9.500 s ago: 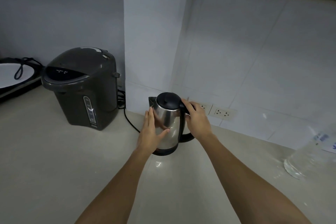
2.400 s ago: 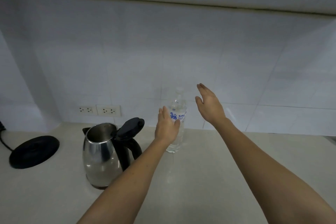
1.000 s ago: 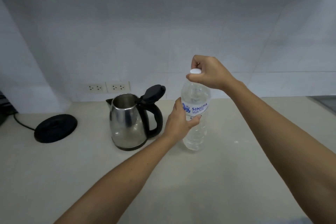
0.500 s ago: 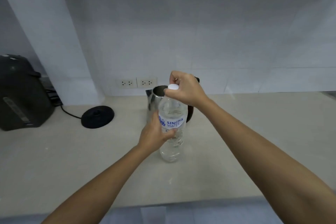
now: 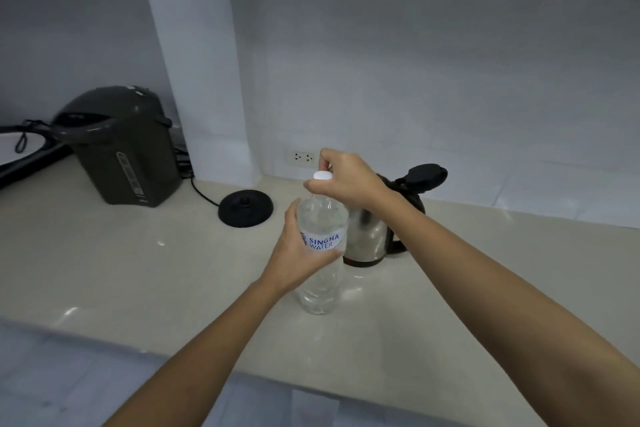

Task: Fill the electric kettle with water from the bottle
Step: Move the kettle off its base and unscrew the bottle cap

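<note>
Clear plastic bottle [image 5: 320, 274] stands mid-counter, kettle [image 5: 372, 236] just behind, lid up. Your left hand [image 5: 298, 255] grips its body; your right hand [image 5: 346, 178] pinches the white cap [image 5: 322, 176]. Uncapping now; next, tilt over the kettle's mouth.

hot-water dispenser [image 5: 121, 146] back left | wall socket [image 5: 303, 157] | dark tray, perhaps [image 5: 24, 152], far left

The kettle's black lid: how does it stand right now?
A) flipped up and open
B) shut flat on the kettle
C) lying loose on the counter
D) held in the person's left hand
A: the lid stands tipped up behind the kettle, while the left hand holds the bottle and the right hand pinches its white cap.
</note>
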